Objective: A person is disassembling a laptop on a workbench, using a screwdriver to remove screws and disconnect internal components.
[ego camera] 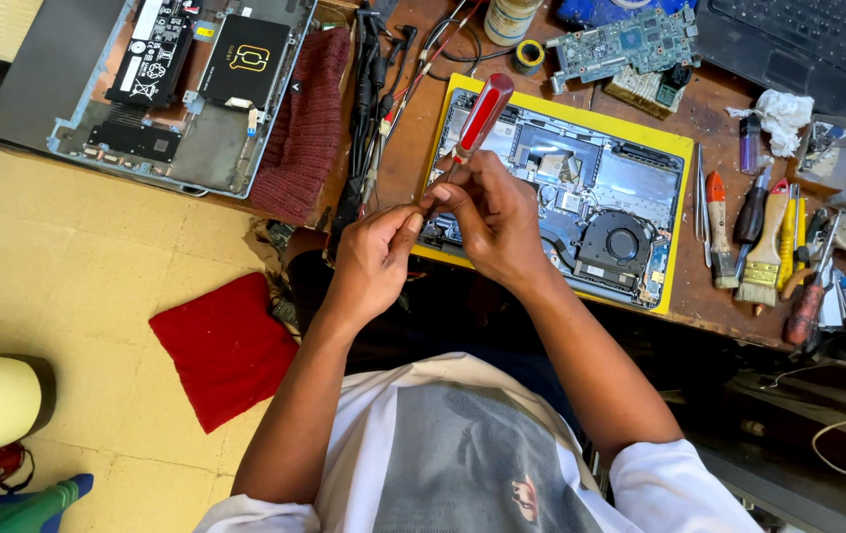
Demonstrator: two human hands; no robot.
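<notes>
Slippage is risked where the red-handled screwdriver (477, 118) is gripped by the right hand (492, 222) and its tip pinched by the left hand (375, 259) over the opened laptop (581, 197).

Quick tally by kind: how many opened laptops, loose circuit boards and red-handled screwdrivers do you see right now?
Opened laptops: 2, one on the yellow mat, one at top left
Loose circuit boards: 1
Red-handled screwdrivers: 1, held in the right hand, left hand at its tip
Total: 4

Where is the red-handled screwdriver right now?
In the head view, the red-handled screwdriver is at centre, held by the right hand above the opened laptop, with the left hand at its tip.
</notes>
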